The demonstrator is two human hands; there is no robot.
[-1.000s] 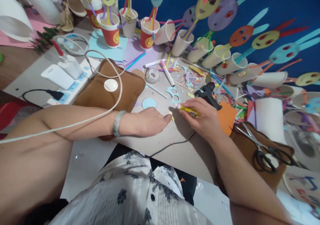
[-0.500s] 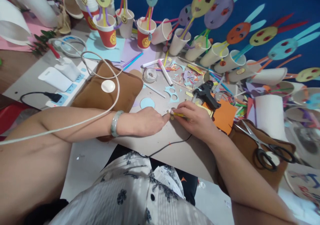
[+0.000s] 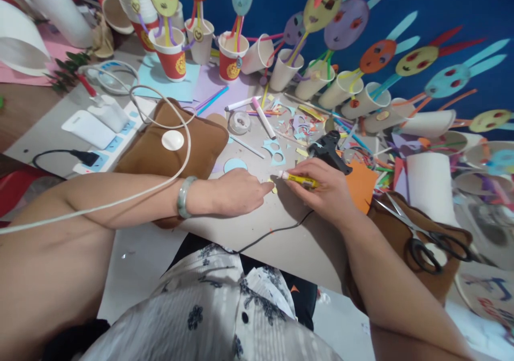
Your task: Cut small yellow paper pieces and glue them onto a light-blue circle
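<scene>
My right hand [image 3: 321, 184] grips a slim yellow tube [image 3: 302, 180] whose white tip points left. Just left of that tip is a small yellow paper piece [image 3: 274, 189], low over the table, at the fingertips of my left hand [image 3: 241, 192]. The left fingers are curled in, with the thumb and index finger closed at the piece's edge; its exact shape is too small to make out. Behind my left hand lies a light blue paper circle [image 3: 235, 166]. A black glue gun [image 3: 329, 151] rests just beyond my right hand.
Paper cups [image 3: 171, 55] with paper rabbit figures line the back. Paper scraps [image 3: 301, 125] and markers [image 3: 264, 118] lie mid-table. Scissors [image 3: 421, 238] rest on a brown cushion at right. A white cable [image 3: 120, 203] crosses my left arm; a black cord [image 3: 265, 237] runs along the front.
My right hand has drawn slightly right with the yellow tube, so its white tip is now apart from the small paper piece. My left hand has barely moved.
</scene>
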